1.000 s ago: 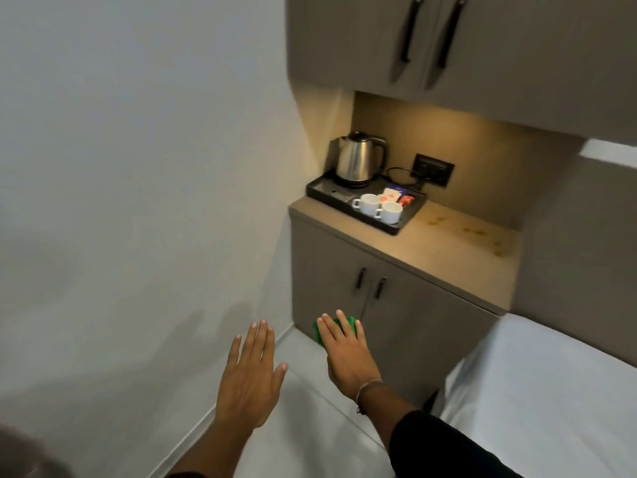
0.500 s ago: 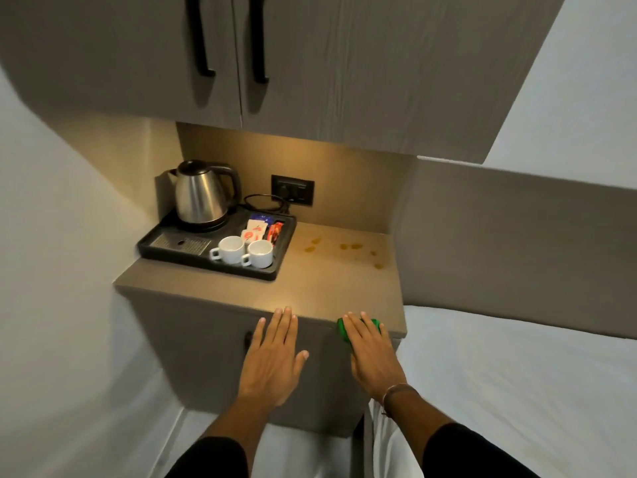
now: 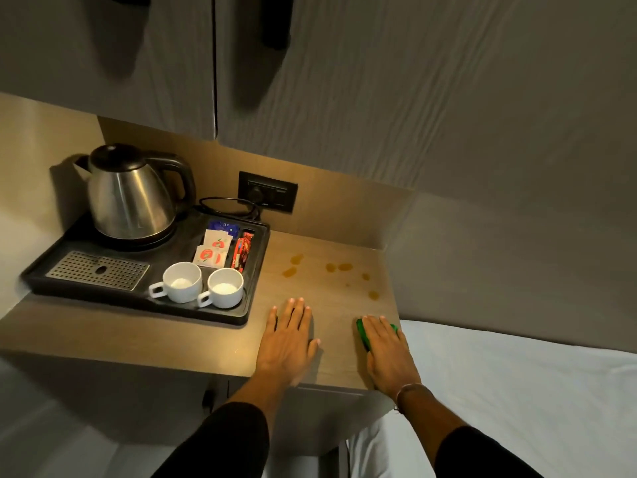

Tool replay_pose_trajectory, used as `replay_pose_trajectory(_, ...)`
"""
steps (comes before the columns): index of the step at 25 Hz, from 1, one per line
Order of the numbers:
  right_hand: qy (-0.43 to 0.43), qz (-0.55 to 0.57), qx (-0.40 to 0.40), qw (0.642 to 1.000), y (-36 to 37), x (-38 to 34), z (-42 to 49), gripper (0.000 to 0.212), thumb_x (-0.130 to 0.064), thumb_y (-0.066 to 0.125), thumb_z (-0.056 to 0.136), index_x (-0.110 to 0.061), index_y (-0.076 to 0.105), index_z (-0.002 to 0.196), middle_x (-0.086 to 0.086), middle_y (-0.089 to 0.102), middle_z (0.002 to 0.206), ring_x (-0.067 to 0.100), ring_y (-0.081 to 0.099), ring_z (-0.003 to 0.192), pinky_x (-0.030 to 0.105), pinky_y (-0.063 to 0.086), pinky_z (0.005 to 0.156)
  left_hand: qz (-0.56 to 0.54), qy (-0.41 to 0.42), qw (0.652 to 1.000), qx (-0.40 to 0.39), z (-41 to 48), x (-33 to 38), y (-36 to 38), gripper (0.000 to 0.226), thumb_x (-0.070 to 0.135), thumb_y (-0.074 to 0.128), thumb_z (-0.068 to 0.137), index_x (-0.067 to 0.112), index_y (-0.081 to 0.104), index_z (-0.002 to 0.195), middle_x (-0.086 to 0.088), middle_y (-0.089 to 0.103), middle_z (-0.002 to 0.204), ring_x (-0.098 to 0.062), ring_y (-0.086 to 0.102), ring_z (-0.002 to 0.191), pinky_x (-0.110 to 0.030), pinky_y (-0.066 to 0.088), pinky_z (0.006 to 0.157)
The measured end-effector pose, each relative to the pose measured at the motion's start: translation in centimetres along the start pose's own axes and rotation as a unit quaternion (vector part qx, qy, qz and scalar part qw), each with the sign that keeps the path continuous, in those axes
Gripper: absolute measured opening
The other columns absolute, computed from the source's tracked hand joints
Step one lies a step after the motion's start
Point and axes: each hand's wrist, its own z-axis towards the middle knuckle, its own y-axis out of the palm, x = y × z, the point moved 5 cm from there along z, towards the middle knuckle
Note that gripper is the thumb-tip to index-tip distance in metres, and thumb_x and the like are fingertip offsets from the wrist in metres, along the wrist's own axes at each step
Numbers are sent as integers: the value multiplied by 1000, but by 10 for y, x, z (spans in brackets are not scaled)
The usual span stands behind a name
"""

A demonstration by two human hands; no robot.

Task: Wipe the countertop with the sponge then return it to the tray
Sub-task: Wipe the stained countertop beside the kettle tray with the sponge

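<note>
The right hand (image 3: 387,353) presses a green sponge (image 3: 362,332) flat on the wooden tabletop (image 3: 331,250) near amber spills (image 3: 331,268), ready to wipe; the left hand (image 3: 287,339) lies released, bracing.

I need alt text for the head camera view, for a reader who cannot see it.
A right hand presses a green sponge flat on a stained countertop, the left hand flat beside it. A black tray to the left holds a kettle and two cups.

We see a steel kettle (image 3: 129,198) standing behind two white cups (image 3: 203,286) side by side, sachets (image 3: 215,251) just beyond them, a black wall socket (image 3: 268,191) with its cord, cupboard doors (image 3: 241,63) overhead.
</note>
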Motion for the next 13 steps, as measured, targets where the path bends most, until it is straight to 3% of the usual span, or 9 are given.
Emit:
replay_pose_trajectory(4,-24,45,10,999,15,10,4,78,-50,50,92,-31,21,163,-9,20,170,20,9,159,49,4,129,-38,-3,999,8,6,-8,21,75,58,26,107,16,2,164,-9,0,176,-29,-7,159,-61,1,128)
replay_pose_trajectory(7,-12,69,52,996,21,10,6,75,-65,41,98,-32,22,162,-16,16,166,14,6,157,47,3,128,-41,-6,999,19,1,-8,21,74,58,24,107,17,3,165,-9,0,176,-28,-7,159,-61,1,128)
replay_pose_trajectory(10,3,60,75,995,25,7,11,61,-49,43,105,-31,27,161,-10,26,168,17,15,158,51,9,129,-47,-10,998,32,2,-8,17,73,59,20,106,20,1,165,-6,-4,176,-25,-11,159,-61,-1,127)
replay_pose_trajectory(13,-76,73,43,993,26,29,10,58,-37,42,106,-39,20,160,-14,23,168,15,12,159,51,8,130,-47,-8,998,41,2,-9,23,73,60,19,106,22,0,165,-4,-4,176,-24,-12,159,-63,0,127)
